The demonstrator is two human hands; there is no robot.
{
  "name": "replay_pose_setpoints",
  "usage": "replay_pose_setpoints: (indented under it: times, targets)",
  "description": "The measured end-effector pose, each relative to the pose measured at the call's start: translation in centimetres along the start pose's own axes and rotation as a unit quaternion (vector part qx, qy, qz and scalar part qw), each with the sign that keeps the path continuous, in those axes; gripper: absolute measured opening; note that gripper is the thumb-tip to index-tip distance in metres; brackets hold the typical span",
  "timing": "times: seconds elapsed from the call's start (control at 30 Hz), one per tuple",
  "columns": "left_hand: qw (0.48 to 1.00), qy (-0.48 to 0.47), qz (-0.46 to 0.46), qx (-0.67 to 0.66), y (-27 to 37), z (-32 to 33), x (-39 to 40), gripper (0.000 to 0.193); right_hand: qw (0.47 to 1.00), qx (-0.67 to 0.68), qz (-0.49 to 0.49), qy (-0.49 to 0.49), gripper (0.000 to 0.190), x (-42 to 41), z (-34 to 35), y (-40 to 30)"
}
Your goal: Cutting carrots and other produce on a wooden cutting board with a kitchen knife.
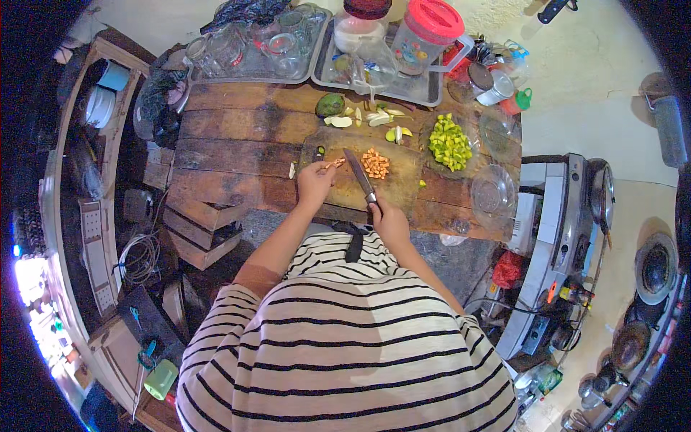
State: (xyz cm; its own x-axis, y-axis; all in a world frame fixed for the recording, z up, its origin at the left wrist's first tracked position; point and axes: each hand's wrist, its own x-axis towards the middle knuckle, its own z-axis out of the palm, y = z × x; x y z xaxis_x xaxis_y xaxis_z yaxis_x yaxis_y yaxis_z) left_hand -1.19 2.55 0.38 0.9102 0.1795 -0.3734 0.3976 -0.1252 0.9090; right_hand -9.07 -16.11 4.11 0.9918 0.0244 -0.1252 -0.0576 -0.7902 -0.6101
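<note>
A wooden cutting board (399, 189) lies near the front edge of the wooden table (227, 124). At its left part, my left hand (316, 182) pinches small orange pieces (338, 162). My right hand (391, 218) grips a kitchen knife (359, 173) by its handle, the blade pointing away from me between those pieces and a pile of orange cubes (375, 163). Diced green pieces (451, 143) are heaped on a plate or dish to the right. Behind the board are a green avocado-like fruit (330, 105) and pale cut slices (341, 122).
Glass jars and mugs (280, 48) fill one tray at the back; a lidded pitcher (426, 38) and a jar stand on another tray (432, 97). Clear glass plates (492, 189) sit at the right edge. Wooden crates (202, 232) are below left, a stove (556, 216) at right.
</note>
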Motion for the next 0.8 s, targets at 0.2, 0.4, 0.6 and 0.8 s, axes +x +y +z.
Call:
replay_pose_setpoints:
  times: [0.2,0.4,0.6,0.8]
  targets:
    - [0.999,-0.006,-0.027,-0.043,-0.3,0.1,0.2,0.017,0.998,-0.031,0.041,-0.036,0.034,-0.3,0.1,-0.5]
    - [0.998,-0.018,-0.025,-0.049,0.7,-0.1,-0.2,0.018,0.996,-0.071,0.01,-0.06,0.038,-0.1,0.1,-0.9]
    - [1.0,-0.014,-0.014,-0.016,0.0,-0.1,-0.2,0.019,0.995,-0.075,0.039,-0.045,0.038,-0.2,-0.5,-1.0]
    - [1.0,-0.011,0.02,0.011,-0.3,-0.1,0.0,0.021,0.997,-0.069,0.01,-0.038,0.038,-0.1,0.1,-0.9]
